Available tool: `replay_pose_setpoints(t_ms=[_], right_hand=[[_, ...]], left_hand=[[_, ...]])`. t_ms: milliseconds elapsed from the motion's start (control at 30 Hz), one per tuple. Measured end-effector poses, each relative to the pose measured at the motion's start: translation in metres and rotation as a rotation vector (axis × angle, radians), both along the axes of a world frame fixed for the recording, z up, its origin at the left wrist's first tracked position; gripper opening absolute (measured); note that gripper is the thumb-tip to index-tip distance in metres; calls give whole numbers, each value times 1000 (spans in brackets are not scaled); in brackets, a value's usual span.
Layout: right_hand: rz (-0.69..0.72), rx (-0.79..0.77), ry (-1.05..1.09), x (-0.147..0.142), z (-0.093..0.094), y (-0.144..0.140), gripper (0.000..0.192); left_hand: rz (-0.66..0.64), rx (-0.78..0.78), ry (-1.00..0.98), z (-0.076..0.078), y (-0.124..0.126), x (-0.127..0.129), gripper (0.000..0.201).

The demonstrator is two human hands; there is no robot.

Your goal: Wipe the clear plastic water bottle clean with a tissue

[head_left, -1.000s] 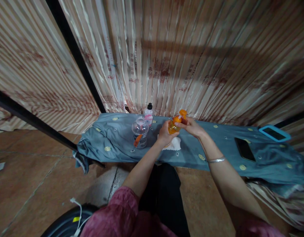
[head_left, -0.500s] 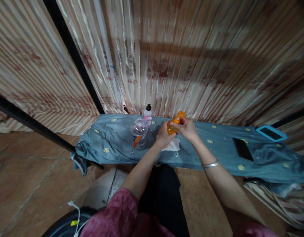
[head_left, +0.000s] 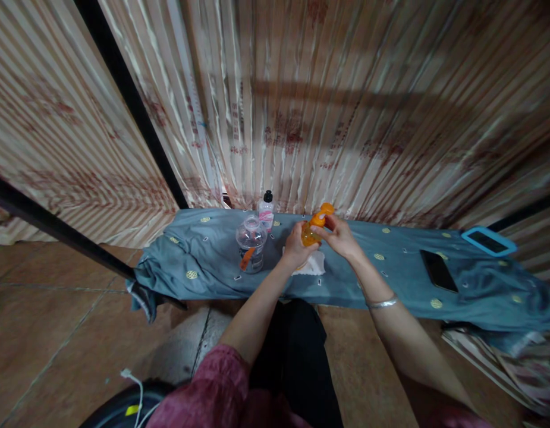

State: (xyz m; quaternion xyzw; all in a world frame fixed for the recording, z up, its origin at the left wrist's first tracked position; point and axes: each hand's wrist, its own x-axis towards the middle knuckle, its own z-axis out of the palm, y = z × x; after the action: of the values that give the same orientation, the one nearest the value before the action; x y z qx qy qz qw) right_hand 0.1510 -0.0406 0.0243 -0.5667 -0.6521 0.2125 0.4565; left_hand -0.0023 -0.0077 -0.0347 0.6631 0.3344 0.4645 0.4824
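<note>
**Orange bottle held between both hands, pump head under the right fingers**

Head view: the orange pump bottle (head_left: 311,230) sits in the air just above the cloth-covered surface (head_left: 390,279), between the two hands, over a white cloth (head_left: 311,263). Its long axis leans — base down and toward the left hand (head_left: 297,246), pump head up and to the right. The left hand wraps the body from below and behind, fingers closed around it. The right hand (head_left: 341,236) comes in from the other side, its fingers pinched together on the neck and pump — thumb toward the camera — so the top lies right at those fingertips. Both hands are touching the bottle; the right is the one nearer the pump.

Just left of the hands stands a clear jar (head_left: 251,245), and behind it a small black-capped bottle (head_left: 266,210). Well off to the right lie a dark phone (head_left: 439,270) and a blue-framed tablet (head_left: 489,241).
</note>
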Motion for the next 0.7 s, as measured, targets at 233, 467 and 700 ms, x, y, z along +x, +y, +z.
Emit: replay_pose_setpoints(t_ms=[233,467,700], right_hand=[[122,-73,-31,12,15,1,33],[177,-128,0,15,13,6,33],[132,-135,52,9,18,3,31]], left_hand=[[13,14,-18,-1,1,1,74],[-7,-3,0,4,0,0,74],[-9,0,-25,3,-1,0,75]])
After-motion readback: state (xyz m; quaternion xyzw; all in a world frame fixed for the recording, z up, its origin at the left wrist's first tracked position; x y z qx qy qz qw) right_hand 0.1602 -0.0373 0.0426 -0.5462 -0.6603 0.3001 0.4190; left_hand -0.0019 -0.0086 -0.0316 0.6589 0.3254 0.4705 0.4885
